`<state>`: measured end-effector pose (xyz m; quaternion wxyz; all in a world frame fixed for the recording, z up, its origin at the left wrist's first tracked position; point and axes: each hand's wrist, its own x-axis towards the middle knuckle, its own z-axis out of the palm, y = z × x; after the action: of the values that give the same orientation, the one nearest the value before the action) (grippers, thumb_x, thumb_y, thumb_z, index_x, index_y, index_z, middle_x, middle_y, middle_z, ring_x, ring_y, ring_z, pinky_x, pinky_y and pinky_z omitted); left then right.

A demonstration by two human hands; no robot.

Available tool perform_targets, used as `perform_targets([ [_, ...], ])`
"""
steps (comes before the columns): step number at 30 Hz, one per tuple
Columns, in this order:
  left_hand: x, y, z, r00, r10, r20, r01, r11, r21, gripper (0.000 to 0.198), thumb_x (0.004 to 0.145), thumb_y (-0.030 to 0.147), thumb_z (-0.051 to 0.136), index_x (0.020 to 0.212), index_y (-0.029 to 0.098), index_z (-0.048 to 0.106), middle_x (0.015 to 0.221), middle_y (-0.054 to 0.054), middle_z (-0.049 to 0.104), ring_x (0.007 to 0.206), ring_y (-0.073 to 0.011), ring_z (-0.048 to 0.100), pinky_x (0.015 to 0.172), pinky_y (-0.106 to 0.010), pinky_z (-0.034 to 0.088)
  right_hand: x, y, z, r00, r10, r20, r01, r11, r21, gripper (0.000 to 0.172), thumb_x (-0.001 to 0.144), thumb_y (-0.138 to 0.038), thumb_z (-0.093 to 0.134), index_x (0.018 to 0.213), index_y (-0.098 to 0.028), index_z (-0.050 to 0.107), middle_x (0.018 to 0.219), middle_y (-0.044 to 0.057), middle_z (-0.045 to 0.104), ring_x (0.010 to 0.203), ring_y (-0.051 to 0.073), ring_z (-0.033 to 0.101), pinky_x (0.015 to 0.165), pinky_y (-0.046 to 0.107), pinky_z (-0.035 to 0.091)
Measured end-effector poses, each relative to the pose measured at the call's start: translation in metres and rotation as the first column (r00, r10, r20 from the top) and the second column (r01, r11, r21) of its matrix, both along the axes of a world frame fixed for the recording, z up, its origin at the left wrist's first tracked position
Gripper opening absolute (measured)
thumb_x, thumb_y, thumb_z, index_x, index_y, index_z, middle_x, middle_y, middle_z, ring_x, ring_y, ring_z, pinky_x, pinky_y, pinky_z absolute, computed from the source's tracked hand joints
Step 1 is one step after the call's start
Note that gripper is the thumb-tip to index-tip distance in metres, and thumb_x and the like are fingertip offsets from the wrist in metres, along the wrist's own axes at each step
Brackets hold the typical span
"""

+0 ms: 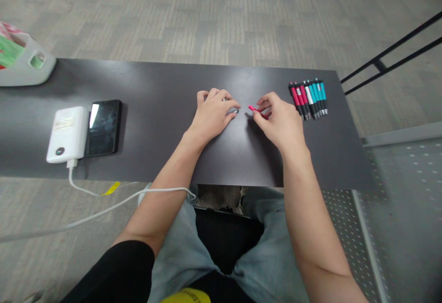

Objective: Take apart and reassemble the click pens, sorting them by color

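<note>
My right hand [280, 121] is closed, thumb and fingertips pinching a slim pinkish-red pen part [253, 108] just above the table; its back end is hidden by the fingers. To the left of it, my left hand [216, 112] rests low over the tabletop with its fingers curled. Between its thumb and index finger a small greyish piece [232, 110] shows, too little of it to name. A short gap separates the two hands. Right of my right hand lies a row of several pens [308, 99], red, white and teal with black grips, side by side.
The dark table [162, 109] ends close to my lap. On its left lie a white power bank [68, 132] with a white cable [127, 200] crossing my left forearm, and a black phone [103, 127]. A white plastic basket [37, 66] stands at the far left.
</note>
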<state>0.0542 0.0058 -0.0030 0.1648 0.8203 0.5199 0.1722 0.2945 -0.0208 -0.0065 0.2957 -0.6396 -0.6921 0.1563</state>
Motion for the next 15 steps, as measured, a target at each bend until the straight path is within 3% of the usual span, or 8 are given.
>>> perform_targets([
  [5,-0.003,0.005,-0.004,1.000,-0.002,0.015,0.002,1.000,0.011,0.025,0.118,0.025,0.080,0.122,0.038,0.102,0.147,-0.011,0.087,0.150,-0.0452,0.064,0.136,-0.074,0.036,0.008,0.002,-0.001,0.997,0.034,-0.069,-0.037,0.998,-0.049,0.031,0.100,-0.031,0.084,0.130,-0.032,0.081,0.109,0.005,0.092,0.087,0.030,0.083,0.092,0.048,0.068],
  [9,-0.007,0.006,-0.005,1.000,0.024,0.019,-0.025,0.999,0.033,0.021,0.117,0.025,0.082,0.121,0.036,0.100,0.144,-0.013,0.087,0.146,-0.0444,0.066,0.135,-0.073,0.038,0.012,0.003,0.003,0.988,0.054,-0.143,-0.060,0.997,-0.038,0.042,0.102,-0.035,0.084,0.144,-0.032,0.082,0.111,0.006,0.091,0.089,0.030,0.083,0.094,0.048,0.071],
  [15,-0.003,0.004,-0.005,0.999,0.041,0.000,-0.041,0.998,0.039,0.012,0.118,0.031,0.084,0.119,0.033,0.096,0.143,-0.014,0.085,0.143,-0.0440,0.065,0.136,-0.072,0.037,0.017,0.001,0.011,0.978,0.085,-0.192,-0.076,0.996,0.049,0.030,0.106,-0.035,0.082,0.136,-0.031,0.083,0.119,0.008,0.090,0.099,0.030,0.086,0.088,0.043,0.073],
])
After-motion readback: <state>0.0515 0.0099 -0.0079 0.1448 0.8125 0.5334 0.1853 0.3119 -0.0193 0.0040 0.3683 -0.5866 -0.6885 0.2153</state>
